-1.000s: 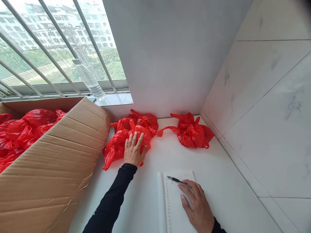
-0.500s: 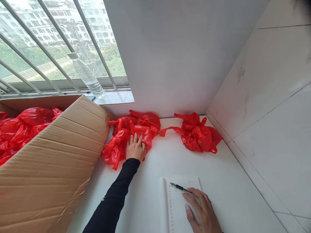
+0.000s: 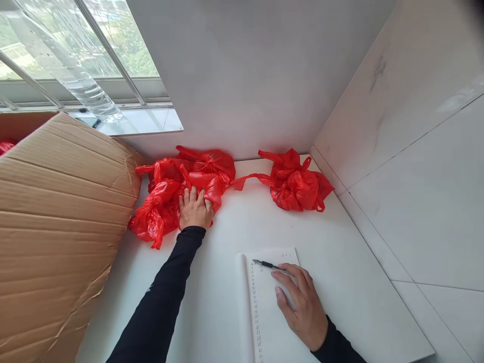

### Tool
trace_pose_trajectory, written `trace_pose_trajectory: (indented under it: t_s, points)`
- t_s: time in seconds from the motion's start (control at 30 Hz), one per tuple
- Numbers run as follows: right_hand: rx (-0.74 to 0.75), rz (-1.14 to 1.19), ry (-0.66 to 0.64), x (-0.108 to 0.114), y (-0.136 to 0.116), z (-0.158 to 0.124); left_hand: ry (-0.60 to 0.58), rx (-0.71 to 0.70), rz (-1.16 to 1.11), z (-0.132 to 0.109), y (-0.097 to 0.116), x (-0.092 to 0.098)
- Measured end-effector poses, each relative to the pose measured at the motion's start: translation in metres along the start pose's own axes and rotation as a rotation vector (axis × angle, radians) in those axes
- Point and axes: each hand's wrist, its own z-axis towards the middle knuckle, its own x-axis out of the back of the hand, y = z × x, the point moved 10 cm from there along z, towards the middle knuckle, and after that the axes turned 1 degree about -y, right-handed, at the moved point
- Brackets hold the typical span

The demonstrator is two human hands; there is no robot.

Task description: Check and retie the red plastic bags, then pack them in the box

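Note:
My left hand [image 3: 195, 209] lies palm down, fingers spread, on a cluster of knotted red plastic bags [image 3: 212, 164] against the back wall. It presses on the front of the bags and is not wrapped round any of them. My right hand [image 3: 300, 302] rests over a white notepad [image 3: 268, 322], its fingers loosely curved and its thumb apart. A black pen [image 3: 266, 263] lies across the top of the pad. Its back end runs under the fingers, where I cannot see it fully. Handwritten marks run down the pad's left side.
Farther right sits another red plastic bag [image 3: 300, 184], near the tiled wall. A cardboard box [image 3: 64, 217] with red bags inside stands on the left. A clear water bottle [image 3: 88, 91] stands on the sill by the barred window.
The view has shifted, so everything sits higher and farther left, and less of the box's inside shows. Both hands keep their places on the bags and the notepad.

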Motion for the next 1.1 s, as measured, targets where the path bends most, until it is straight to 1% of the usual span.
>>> trace_pose_trajectory:
  t_s: [0.27, 0.4, 0.47, 0.6, 0.67, 0.73, 0.8, 0.87, 0.97, 1.1]
  points:
    - [-0.016, 0.004, -0.024, 0.001, 0.002, 0.000, 0.065, -0.015, -0.079, 0.000, 0.003, 0.004]
    - [-0.024, 0.008, -0.021, 0.002, 0.003, 0.001, 0.091, -0.016, -0.120, 0.001, 0.003, 0.010]
    - [-0.026, 0.016, -0.020, 0.003, 0.003, 0.002, 0.127, -0.017, -0.151, 0.001, 0.002, 0.016]
    - [-0.019, 0.041, -0.012, 0.005, 0.002, 0.004, 0.260, -0.052, -0.228, -0.003, 0.001, 0.034]
    - [-0.015, 0.048, 0.003, 0.007, 0.002, 0.005, 0.297, -0.109, -0.227, -0.007, 0.006, 0.041]
    - [-0.008, 0.055, 0.020, 0.008, 0.003, 0.006, 0.306, -0.166, -0.218, -0.014, 0.015, 0.047]
    - [-0.003, 0.060, 0.045, 0.010, 0.003, 0.006, 0.320, -0.175, -0.228, -0.024, 0.021, 0.054]
    - [-0.007, 0.057, 0.078, 0.013, 0.004, 0.006, 0.354, -0.145, -0.246, -0.040, 0.024, 0.063]
    - [-0.021, 0.054, 0.132, 0.018, 0.008, 0.006, 0.386, -0.126, -0.257, -0.074, 0.030, 0.076]
    - [-0.020, 0.066, 0.191, 0.021, 0.011, 0.004, 0.378, -0.139, -0.283, -0.117, 0.037, 0.088]
